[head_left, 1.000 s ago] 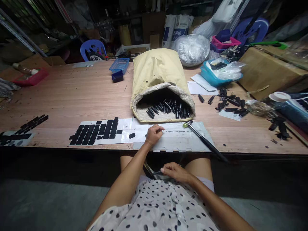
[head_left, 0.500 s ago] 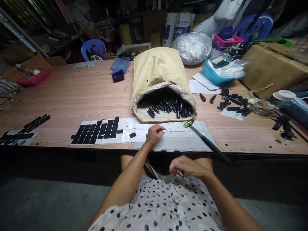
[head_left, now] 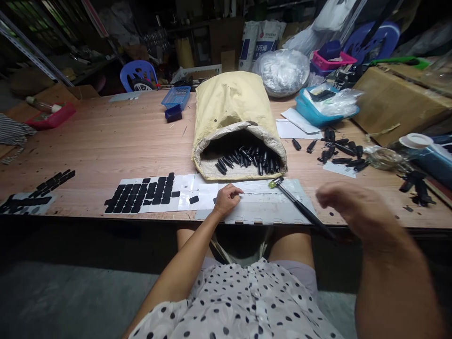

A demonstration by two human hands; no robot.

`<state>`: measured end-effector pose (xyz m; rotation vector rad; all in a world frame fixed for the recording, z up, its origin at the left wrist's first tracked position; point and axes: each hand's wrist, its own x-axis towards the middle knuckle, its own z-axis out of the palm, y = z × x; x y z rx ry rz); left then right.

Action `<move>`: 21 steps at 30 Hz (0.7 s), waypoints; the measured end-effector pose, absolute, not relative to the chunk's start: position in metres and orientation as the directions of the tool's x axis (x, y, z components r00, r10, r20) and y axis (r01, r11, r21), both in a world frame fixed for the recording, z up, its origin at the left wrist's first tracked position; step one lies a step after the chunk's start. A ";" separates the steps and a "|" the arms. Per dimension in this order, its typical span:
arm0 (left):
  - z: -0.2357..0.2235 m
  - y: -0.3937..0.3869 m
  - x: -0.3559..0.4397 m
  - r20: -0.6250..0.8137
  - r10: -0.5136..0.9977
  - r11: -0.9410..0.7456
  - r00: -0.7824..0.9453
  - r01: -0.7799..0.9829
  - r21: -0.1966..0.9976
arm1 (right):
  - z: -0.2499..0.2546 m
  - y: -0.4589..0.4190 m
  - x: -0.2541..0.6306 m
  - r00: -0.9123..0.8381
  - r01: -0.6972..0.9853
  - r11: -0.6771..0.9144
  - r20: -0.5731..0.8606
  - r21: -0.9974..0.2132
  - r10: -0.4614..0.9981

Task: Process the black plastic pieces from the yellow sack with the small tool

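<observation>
My left hand (head_left: pixel 228 198) rests on a grey-white board (head_left: pixel 261 213) at the table's front edge, its thumb and fingers drawn together. Anything pinched there is too small to make out. Motion smears my right hand (head_left: pixel 353 205), raised over the front edge on the right, so its fingers are unclear. Between the hands lies a small hammer (head_left: pixel 296 202), its head on the board and its black handle sticking out past the edge. Behind the board, a yellow sack (head_left: pixel 233 99) lies with its mouth towards me, and several black, elongated parts (head_left: pixel 261 157) show inside it.
White sheets hold rows of black rounded pads (head_left: pixel 129 197) to the left. More black parts (head_left: pixel 348 148) are scattered at right, near a blue tray (head_left: pixel 325 106) and a cardboard box (head_left: pixel 399 103). Blue baskets (head_left: pixel 175 97) stand behind, left of the sack.
My right hand has swung from above my lap up and to the right, beyond the hammer handle. My left hand has stayed on the board.
</observation>
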<state>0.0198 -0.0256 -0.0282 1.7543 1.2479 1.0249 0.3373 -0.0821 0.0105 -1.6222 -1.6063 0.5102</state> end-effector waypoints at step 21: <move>-0.013 0.069 -0.004 -0.024 0.932 0.300 -0.363 0.729 0.616 | -0.037 -0.080 0.272 0.152 0.988 -0.138 0.447 -0.065 0.882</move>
